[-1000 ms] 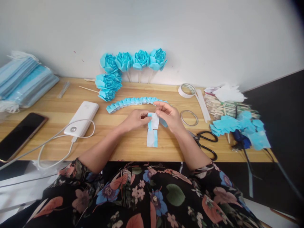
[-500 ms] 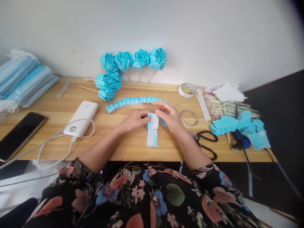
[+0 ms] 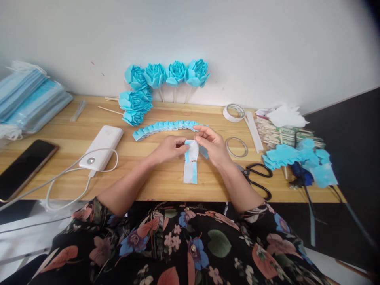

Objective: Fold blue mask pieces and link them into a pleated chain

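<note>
Since the earlier frame, the right hand (image 3: 213, 145) has shifted its fingers very slightly. On the wooden counter (image 3: 157, 180), a pleated blue strip (image 3: 166, 126) curves beyond both hands. The left hand (image 3: 168, 150) has its grip clamped on the white-and-blue piece (image 3: 194, 152) between them; the right grip pinches that piece's upper right corner.

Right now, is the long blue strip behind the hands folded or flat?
Folded: the blue strip shows pleats along its visible length.

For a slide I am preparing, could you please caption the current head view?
Left hand and right hand hold a white-and-blue piece at a wooden table, blue flowers beyond.
</note>
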`<state>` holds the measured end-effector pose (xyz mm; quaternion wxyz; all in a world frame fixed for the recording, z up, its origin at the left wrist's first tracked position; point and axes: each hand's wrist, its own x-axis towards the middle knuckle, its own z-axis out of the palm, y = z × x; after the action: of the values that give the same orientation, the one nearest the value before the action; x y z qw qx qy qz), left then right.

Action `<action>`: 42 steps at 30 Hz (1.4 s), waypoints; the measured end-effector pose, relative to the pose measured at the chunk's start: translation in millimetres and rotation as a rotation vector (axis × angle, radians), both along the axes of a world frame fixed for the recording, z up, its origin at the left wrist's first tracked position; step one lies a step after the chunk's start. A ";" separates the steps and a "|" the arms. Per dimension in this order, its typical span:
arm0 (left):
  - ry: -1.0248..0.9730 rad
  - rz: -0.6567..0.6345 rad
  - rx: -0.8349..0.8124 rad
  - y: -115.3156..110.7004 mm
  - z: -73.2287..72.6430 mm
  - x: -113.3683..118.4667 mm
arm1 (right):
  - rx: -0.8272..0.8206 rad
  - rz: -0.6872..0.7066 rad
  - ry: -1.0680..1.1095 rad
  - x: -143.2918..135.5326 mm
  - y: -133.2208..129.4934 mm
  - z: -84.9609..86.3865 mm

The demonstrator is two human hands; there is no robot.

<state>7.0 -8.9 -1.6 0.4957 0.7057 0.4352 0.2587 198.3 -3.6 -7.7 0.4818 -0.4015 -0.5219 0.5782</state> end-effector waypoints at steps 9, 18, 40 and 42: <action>-0.010 0.003 0.022 0.4 2.7 -0.5 | -0.078 -0.001 0.123 -1.6 1.4 -3.4; -0.099 0.027 -0.056 1.7 -0.9 -1.5 | -0.042 -0.116 0.132 3.6 7.0 -2.0; -0.239 0.257 -0.061 8.4 -4.6 -1.1 | 0.051 0.063 -0.149 -3.4 0.5 -4.3; -0.184 0.279 -0.071 8.9 -5.8 -0.6 | 0.041 0.063 -0.152 -3.1 0.7 -4.2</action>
<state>6.5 0.0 -7.3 0.5172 0.5939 0.4905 0.3731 195.2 -2.9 -11.9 0.4303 -0.4177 -0.5810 0.5502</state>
